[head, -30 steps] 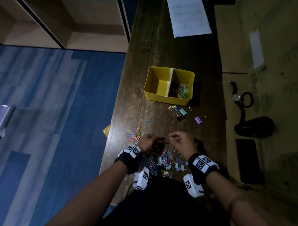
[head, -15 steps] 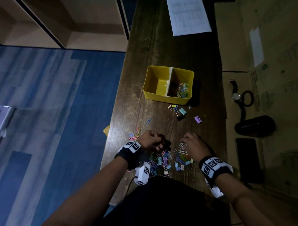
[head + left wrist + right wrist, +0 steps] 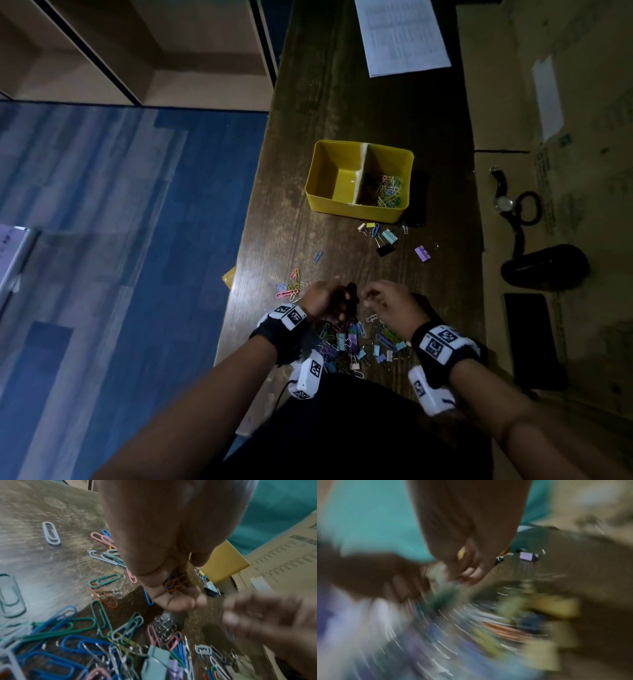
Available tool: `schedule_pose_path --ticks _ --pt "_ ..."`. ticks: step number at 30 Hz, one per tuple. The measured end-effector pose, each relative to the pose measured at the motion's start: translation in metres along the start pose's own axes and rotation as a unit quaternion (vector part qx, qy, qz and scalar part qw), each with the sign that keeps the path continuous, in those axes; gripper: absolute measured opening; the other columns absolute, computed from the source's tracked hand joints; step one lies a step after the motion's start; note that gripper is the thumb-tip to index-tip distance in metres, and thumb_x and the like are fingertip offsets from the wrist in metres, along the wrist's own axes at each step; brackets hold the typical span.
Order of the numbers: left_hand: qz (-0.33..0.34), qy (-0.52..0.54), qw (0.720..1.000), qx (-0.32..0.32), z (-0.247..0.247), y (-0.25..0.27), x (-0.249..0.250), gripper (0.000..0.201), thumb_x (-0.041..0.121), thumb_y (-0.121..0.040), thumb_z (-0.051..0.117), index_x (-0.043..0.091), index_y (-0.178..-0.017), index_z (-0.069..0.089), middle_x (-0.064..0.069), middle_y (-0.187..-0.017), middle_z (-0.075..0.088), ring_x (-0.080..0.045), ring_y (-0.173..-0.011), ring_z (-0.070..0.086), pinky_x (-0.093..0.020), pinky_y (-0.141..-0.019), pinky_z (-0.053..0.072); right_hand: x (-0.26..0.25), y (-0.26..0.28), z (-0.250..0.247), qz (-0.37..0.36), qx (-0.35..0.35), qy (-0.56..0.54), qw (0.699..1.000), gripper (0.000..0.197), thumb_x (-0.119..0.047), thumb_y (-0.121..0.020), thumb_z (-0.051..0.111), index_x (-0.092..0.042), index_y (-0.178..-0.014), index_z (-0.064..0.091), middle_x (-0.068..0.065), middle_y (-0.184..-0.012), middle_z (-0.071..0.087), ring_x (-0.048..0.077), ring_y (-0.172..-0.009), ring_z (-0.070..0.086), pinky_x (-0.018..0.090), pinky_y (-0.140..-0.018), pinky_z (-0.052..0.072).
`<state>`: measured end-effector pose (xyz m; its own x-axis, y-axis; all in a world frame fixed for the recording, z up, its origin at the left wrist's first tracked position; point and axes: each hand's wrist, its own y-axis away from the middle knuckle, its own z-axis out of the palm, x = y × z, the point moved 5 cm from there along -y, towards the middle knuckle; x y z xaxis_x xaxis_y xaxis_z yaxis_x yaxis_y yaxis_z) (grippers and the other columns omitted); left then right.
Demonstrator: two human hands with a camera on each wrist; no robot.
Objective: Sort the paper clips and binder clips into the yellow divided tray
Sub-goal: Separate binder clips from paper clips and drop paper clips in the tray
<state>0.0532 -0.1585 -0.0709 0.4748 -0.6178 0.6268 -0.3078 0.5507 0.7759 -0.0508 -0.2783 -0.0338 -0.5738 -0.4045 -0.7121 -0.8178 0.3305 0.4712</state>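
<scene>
Coloured paper clips (image 3: 174, 584) sit bunched in the left hand (image 3: 323, 299), its fingers (image 3: 173, 601) curled round them above the near pile (image 3: 346, 342) on the tabletop (image 3: 342, 113). Best to keep gathering clips only, leaving binder clips (image 3: 388, 236), then carry the handful to the far yellow divided tray (image 3: 356, 212), right compartment. Whether the right hand (image 3: 394, 303) pinches anything, I cannot tell.
</scene>
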Motion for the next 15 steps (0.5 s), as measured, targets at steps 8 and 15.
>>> schedule_pose_path --ticks 8,15 --pt "0.033 -0.111 0.993 0.014 0.015 -0.003 0.008 0.031 0.027 -0.100 0.044 0.011 -0.081 0.063 -0.006 -0.068 0.058 -0.006 -0.044 0.052 -0.016 -0.044 0.038 0.002 -0.003 -0.008 -0.005 0.012 0.106 0.994 0.021 -0.011 -0.090 0.060 -0.014 -0.111 0.064 -0.001 -0.114 0.057 0.012 -0.100 0.057 0.025 -0.087 0.047" --pt "0.027 -0.134 0.990 0.044 0.002 -0.004 0.007 0.037 0.029 -0.097 0.047 0.011 -0.069 0.062 -0.001 -0.058 0.060 -0.008 -0.044 0.055 -0.017 -0.049 0.040 0.025 0.017 0.028 -0.096 -0.057 0.340 0.934 0.032 -0.023 -0.091 0.056 -0.011 -0.121 0.059 0.002 -0.122 0.048 0.021 -0.116 0.044 0.033 -0.099 0.040"
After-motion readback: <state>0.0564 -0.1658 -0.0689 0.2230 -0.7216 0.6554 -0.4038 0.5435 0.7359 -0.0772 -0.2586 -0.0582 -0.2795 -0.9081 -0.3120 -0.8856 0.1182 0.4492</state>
